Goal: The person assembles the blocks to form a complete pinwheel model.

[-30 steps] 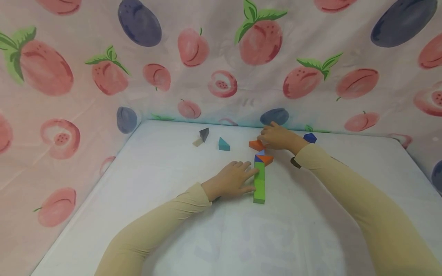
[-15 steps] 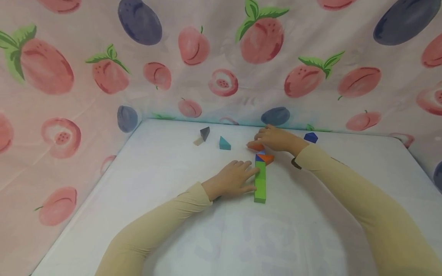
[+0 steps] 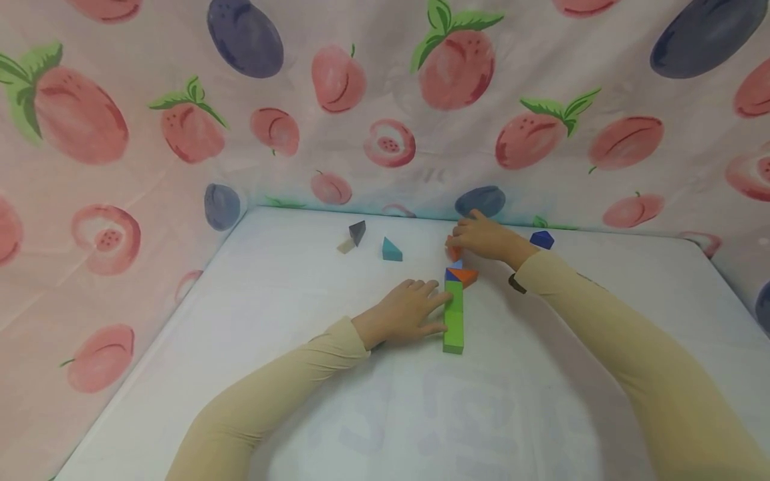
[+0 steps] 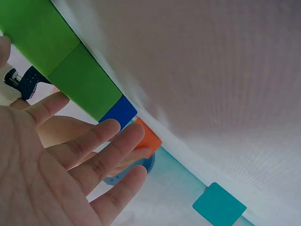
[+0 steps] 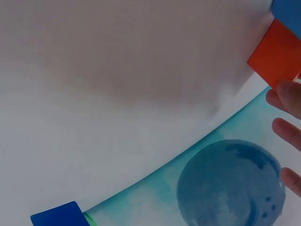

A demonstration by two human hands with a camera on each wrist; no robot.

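Note:
Two green blocks (image 3: 454,314) lie end to end on the white table. My left hand (image 3: 406,312) rests beside them, fingers spread and fairly straight, thumb and index finger touching their left side. At their far end sit a dark blue triangular block (image 4: 120,113), an orange triangular block (image 3: 464,276) and a light blue piece (image 3: 457,264). Just beyond, my right hand (image 3: 486,238) pinches another orange block (image 3: 452,250) between thumb and fingertip. In the right wrist view, that orange block (image 5: 276,56) stands close to a blue block (image 5: 289,16).
A teal triangular block (image 3: 392,250) stands left of the row. Farther left are a dark grey triangular block (image 3: 357,232) and a small beige piece (image 3: 345,246). A dark blue block (image 3: 542,240) lies right of my right hand. Fruit-print cloth (image 3: 445,153) walls the back.
The far orange block has turned from lying sideways to a narrower stance, and shifted slightly right. My right hand moved with it. My left hand has stayed at the green blocks.

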